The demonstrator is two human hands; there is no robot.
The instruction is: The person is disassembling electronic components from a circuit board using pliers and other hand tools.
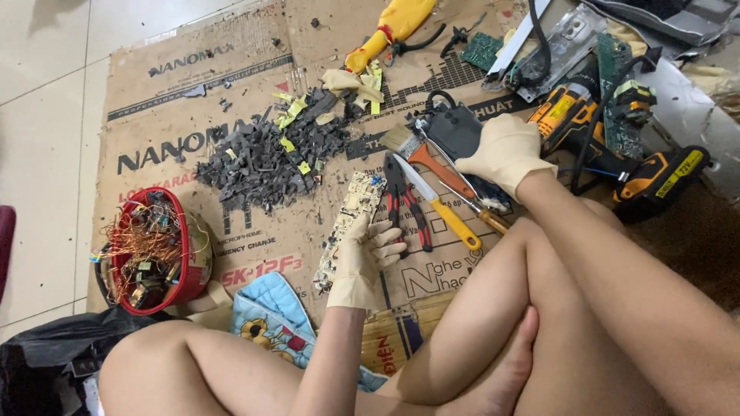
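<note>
Already a big pile of black stripped parts [266, 158] sits centre-left, red bowl [154, 250] of copper coils at left. Left hand [362, 258], fingers half-curled, holds a pale circuit board [351, 216] mid-frame; right hand [505, 150] grips a black unit [455, 131] upper centre, unopened.

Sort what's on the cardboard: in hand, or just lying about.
In hand:
left hand on pale circuit board
right hand on black casing

Lying about:
pliers
yellow-handled knife
paintbrush
cordless drill
red bowl of copper wire
black scrap pile
</note>
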